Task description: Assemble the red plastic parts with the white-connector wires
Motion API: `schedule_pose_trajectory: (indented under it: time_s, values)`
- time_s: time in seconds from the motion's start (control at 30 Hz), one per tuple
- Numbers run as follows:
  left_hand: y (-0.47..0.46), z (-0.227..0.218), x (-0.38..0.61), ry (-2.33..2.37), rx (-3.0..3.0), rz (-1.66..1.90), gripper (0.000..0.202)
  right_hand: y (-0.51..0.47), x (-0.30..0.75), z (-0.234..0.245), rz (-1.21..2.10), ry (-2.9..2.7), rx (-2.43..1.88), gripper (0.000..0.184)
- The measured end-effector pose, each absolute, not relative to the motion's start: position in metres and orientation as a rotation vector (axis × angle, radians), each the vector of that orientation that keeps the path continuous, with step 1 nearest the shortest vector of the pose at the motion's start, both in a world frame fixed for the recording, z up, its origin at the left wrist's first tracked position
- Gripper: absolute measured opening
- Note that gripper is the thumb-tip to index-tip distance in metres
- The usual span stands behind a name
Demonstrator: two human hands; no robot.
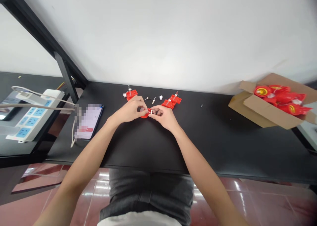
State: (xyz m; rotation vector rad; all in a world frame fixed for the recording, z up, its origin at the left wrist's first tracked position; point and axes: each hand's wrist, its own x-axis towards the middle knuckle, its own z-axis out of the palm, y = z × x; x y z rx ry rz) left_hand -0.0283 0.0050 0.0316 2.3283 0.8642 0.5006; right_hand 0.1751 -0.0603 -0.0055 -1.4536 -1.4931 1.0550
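Observation:
Over the middle of the black table, my left hand (133, 109) and my right hand (163, 115) meet with fingers pinched. Between them is a small red plastic part (144, 115) with a rounded edge, gripped by my left fingers. My right fingertips hold a small white piece with thin dark wires (152, 112), close against the red part. Fingers cover much of both. Behind my left hand lies a red plastic piece (131, 94) with a white part and a clear stem. More red plastic pieces (171, 101) lie just beyond my right hand.
Small white connectors with wires (157, 98) lie behind my hands. At right stands an open cardboard box (257, 111) holding several red and gold items (282, 98). A phone (89, 122), a cable (73, 133) and a power strip (37, 117) are at left, near a black frame post (65, 74).

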Motion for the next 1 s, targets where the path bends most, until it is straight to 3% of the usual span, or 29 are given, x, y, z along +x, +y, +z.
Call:
schedule_pose_trajectory:
  time_s: [1.0]
  values:
    - [0.0066, 0.0286, -0.0275, 0.92, 2.263, 0.482, 0.019, -0.0598, 0.1773, -0.0055, 1.074, -1.515, -1.439, 0.028]
